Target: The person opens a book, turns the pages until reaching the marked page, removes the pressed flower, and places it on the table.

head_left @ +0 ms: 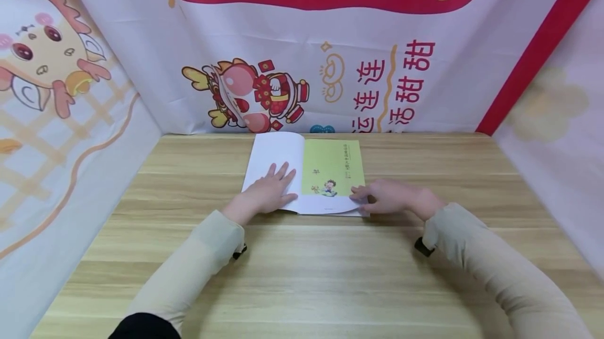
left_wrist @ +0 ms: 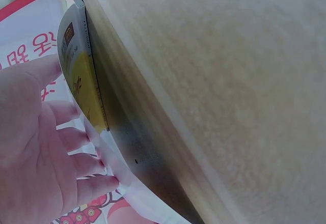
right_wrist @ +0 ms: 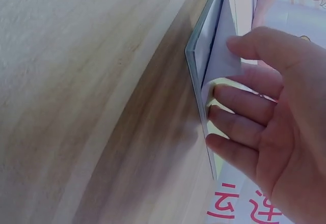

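"Resting on the white left page — is that the left hand?"

"It is, with its fingers straight and fanned apart, gripping nothing."

"And the right hand?"

"Its thumb and index finger pinch the lower outer corner of the yellow-green right page; the right wrist view shows that corner raised from the pages beneath."

"Where is the paperback book itself?"

"Lying spread at the far part of the wood-grain tabletop, just in front of the printed cloth backdrop."

"What does the right page carry?"

"A column of Chinese characters near its outer edge, and a cartoon child lower down — just above a white band."

"And the sleeves?"

"Pale beige, with a small black object beneath each cuff."
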### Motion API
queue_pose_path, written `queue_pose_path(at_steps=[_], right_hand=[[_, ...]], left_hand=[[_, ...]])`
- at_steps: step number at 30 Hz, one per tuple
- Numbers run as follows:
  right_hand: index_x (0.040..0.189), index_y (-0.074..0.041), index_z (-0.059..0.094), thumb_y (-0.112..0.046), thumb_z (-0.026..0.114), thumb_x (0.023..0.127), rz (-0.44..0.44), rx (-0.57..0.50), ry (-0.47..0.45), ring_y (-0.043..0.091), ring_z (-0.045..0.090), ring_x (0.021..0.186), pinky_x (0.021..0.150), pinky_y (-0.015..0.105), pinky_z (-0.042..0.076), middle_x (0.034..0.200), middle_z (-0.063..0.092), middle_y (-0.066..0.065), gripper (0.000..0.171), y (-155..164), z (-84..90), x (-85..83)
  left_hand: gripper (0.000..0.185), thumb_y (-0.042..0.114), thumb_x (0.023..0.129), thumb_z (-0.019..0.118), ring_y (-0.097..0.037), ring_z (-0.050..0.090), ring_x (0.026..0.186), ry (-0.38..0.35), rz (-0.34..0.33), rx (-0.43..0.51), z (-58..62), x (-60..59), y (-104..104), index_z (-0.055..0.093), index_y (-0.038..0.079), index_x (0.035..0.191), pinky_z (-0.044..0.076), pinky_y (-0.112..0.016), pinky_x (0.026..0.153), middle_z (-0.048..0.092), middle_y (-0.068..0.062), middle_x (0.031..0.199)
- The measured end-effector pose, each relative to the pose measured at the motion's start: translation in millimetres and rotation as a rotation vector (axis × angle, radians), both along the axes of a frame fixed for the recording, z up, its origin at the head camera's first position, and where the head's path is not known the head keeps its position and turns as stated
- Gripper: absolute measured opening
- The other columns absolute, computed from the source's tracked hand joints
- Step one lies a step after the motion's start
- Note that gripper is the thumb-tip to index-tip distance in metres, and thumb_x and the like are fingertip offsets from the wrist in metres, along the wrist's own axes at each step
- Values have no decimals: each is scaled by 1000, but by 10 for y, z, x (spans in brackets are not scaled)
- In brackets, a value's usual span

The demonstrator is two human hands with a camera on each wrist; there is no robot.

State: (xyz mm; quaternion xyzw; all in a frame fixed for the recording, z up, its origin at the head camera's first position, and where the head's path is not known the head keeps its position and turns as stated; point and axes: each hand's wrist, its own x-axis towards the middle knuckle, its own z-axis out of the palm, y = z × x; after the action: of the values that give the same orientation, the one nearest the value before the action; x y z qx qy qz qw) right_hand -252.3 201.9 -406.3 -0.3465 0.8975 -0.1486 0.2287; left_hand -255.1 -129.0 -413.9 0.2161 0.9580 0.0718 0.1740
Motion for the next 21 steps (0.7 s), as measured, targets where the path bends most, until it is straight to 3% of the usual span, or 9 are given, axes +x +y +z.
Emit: queue_pose_path(at_steps=[5, 11, 14, 18, 21], right_hand=[[122, -17, 76, -23, 67, 102, 15, -77, 20, 10, 67, 96, 85, 31, 54, 145, 57, 9, 23, 28, -28, -22], [109, -18, 80, -18, 73, 98, -46, -127, 12, 22, 68, 115, 92, 38, 56, 136, 65, 9, 13, 15, -5, -31], [99, -20, 80, -15, 73, 97, -127, -143, -56, 28, 62, 125, 94, 38, 55, 137, 65, 10, 9, -7, 19, -29], [96, -15, 79, -12, 72, 96, -230, -229, -149, 24, 66, 108, 87, 36, 54, 126, 71, 12, 8, -13, 26, -56], [104, -9, 78, -12, 70, 97, -243, -280, -168, 18, 61, 91, 83, 35, 51, 113, 73, 7, 11, -7, 27, -86]], left_hand=[[76, 50, 106, 49, -41, 1, 155, -2, 1, -1, -5, 0, 1, 18, 13, 165, 22, -64, 118, 3, -12, 172], [76, 49, 107, 49, -41, 0, 155, -12, 7, 2, 5, 2, 7, 17, 13, 165, 22, -65, 118, 2, -12, 172], [76, 49, 107, 48, -41, 0, 155, -10, 7, 0, 5, 0, 7, 17, 13, 165, 22, -65, 118, 2, -12, 172], [76, 50, 107, 48, -41, 0, 155, -10, 6, 3, -9, -9, 3, 17, 13, 165, 22, -64, 118, 2, -12, 172], [76, 50, 107, 48, -42, 0, 155, -9, 4, 4, -28, -16, -5, 17, 13, 165, 22, -64, 118, 1, -12, 172]])
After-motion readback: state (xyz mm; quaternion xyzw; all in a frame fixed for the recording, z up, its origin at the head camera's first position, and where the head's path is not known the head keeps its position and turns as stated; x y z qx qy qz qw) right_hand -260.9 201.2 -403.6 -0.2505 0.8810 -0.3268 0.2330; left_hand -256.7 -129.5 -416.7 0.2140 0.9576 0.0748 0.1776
